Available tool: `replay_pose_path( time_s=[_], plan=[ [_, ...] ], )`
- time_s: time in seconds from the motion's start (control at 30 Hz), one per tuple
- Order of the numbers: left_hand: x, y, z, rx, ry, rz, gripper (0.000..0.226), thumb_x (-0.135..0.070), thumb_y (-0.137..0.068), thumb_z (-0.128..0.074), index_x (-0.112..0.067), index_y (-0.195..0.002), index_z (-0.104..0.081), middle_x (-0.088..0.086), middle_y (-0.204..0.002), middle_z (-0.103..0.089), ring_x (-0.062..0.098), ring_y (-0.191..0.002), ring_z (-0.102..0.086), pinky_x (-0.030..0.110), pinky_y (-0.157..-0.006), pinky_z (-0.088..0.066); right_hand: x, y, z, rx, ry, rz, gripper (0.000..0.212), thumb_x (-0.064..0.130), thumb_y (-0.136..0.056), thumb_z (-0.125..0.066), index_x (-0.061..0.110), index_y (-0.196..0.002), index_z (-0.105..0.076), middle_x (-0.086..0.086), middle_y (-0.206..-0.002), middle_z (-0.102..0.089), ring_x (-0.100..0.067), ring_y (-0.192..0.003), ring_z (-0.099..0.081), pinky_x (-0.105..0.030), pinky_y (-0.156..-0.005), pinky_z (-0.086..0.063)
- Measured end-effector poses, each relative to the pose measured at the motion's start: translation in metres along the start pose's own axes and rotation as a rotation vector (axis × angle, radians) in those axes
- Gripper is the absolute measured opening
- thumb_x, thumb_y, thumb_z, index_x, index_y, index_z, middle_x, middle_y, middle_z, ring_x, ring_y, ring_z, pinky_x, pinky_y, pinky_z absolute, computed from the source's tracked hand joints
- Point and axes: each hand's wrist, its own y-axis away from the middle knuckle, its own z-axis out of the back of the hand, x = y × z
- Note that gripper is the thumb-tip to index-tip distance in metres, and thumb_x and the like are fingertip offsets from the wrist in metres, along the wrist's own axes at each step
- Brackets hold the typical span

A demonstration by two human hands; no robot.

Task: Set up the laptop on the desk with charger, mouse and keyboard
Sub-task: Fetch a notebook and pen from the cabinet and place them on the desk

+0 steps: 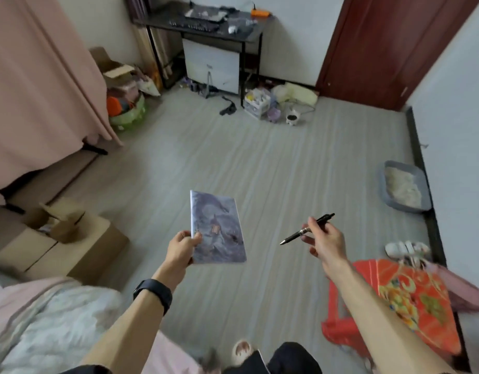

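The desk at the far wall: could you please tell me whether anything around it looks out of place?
Yes. The desk top is cluttered, and a dark strap-like item and small containers lie scattered on the floor beside its legs, as if dropped there.

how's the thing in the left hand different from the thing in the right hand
The left hand holds a notebook: flat, broad, with a bluish picture cover, pinched at its lower corner. The right hand holds a pen: thin, black, slanted, tip pointing lower left. Both are held in the air above the floor, far from the desk.
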Motion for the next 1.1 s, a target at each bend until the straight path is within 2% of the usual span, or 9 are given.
replay_pose_path(
  time_s=[0.2, 0.37, 0.43, 0.57, 0.67, 0.77, 0.87, 0.97, 1.1],
  plan=[
    [-0.205, -0.119, -0.039, 0.046, 0.079, -0.231, 0.017, -0.020, -0.092, -0.068, -0.009, -0.103, -0.062, 0.014, -0.095, -0.071, 0.029, -0.076, -0.069, 0.050, -0.079, -0.056, 0.193, -0.135, -0.083, 0.032, -0.038, 0.277, 0.023, 0.037, -0.096, -0.063, 0.018, -0.086, -0.069, 0.004, -0.081, -0.073, -0.004, -0.055, -0.063, -0.024, -0.052, -0.037],
    [-0.351, -0.222, -0.058, 0.014, 0.153, -0.373, 0.012, -0.018, -0.091, -0.068, -0.010, -0.100, -0.064, 0.011, -0.089, -0.073, 0.025, -0.069, -0.071, 0.040, -0.072, -0.056, 0.314, -0.263, -0.174, 0.113, -0.090, 0.377, 0.023, 0.037, -0.096, -0.063, 0.016, -0.093, -0.072, 0.006, -0.082, -0.075, -0.005, -0.058, -0.062, -0.024, -0.055, -0.041],
    [-0.398, -0.259, -0.057, -0.017, 0.170, -0.399, 0.016, -0.018, -0.091, -0.068, -0.009, -0.103, -0.064, 0.010, -0.089, -0.075, 0.025, -0.070, -0.072, 0.041, -0.071, -0.058, 0.354, -0.313, -0.216, 0.150, -0.118, 0.391, 0.024, 0.037, -0.096, -0.063, 0.015, -0.095, -0.072, 0.006, -0.083, -0.075, -0.005, -0.057, -0.061, -0.024, -0.054, -0.042],
    [-0.480, -0.339, -0.034, -0.109, 0.258, -0.395, 0.020, -0.018, -0.090, -0.070, -0.007, -0.106, -0.066, 0.018, -0.095, -0.075, 0.036, -0.079, -0.072, 0.054, -0.081, -0.058, 0.428, -0.401, -0.317, 0.248, -0.121, 0.384, 0.022, 0.036, -0.097, -0.063, 0.017, -0.091, -0.072, 0.007, -0.081, -0.073, -0.003, -0.055, -0.059, -0.023, -0.054, -0.042],
    [-0.526, -0.398, -0.012, -0.194, 0.319, -0.387, 0.018, -0.016, -0.090, -0.070, -0.005, -0.104, -0.066, 0.018, -0.090, -0.074, 0.032, -0.072, -0.072, 0.051, -0.076, -0.059, 0.467, -0.454, -0.392, 0.331, -0.081, 0.377, 0.021, 0.035, -0.097, -0.062, 0.019, -0.087, -0.072, 0.008, -0.079, -0.073, -0.003, -0.052, -0.059, -0.022, -0.052, -0.040],
    [-0.569, -0.460, 0.007, -0.223, 0.369, -0.372, 0.016, -0.016, -0.090, -0.070, -0.004, -0.101, -0.066, 0.018, -0.090, -0.074, 0.034, -0.075, -0.071, 0.053, -0.080, -0.058, 0.502, -0.501, -0.459, 0.390, -0.038, 0.399, 0.021, 0.037, -0.097, -0.062, 0.021, -0.089, -0.073, 0.009, -0.081, -0.074, -0.001, -0.053, -0.060, -0.022, -0.053, -0.041],
    [-0.631, -0.546, 0.026, -0.225, 0.419, -0.404, 0.016, -0.015, -0.091, -0.068, -0.005, -0.103, -0.066, 0.016, -0.091, -0.074, 0.031, -0.075, -0.072, 0.046, -0.073, -0.059, 0.551, -0.559, -0.540, 0.434, 0.009, 0.454, 0.022, 0.039, -0.095, -0.065, 0.022, -0.084, -0.074, 0.009, -0.076, -0.072, -0.002, -0.051, -0.060, -0.019, -0.049, -0.042],
    [-0.694, -0.619, 0.037, -0.203, 0.465, -0.430, 0.014, -0.014, -0.093, -0.065, -0.006, -0.105, -0.064, 0.013, -0.091, -0.073, 0.025, -0.071, -0.073, 0.036, -0.059, -0.059, 0.602, -0.605, -0.605, 0.442, 0.029, 0.519, 0.025, 0.041, -0.092, -0.069, 0.020, -0.080, -0.075, 0.006, -0.074, -0.073, -0.007, -0.050, -0.061, -0.017, -0.046, -0.044],
    [-0.795, -0.721, 0.052, -0.149, 0.488, -0.437, 0.011, -0.012, -0.094, -0.064, -0.006, -0.102, -0.062, 0.012, -0.089, -0.072, 0.022, -0.068, -0.073, 0.032, -0.054, -0.058, 0.668, -0.674, -0.682, 0.397, 0.059, 0.557, 0.026, 0.043, -0.091, -0.071, 0.019, -0.082, -0.077, 0.006, -0.072, -0.072, -0.010, -0.050, -0.062, -0.020, -0.050, -0.052]
  ],
)
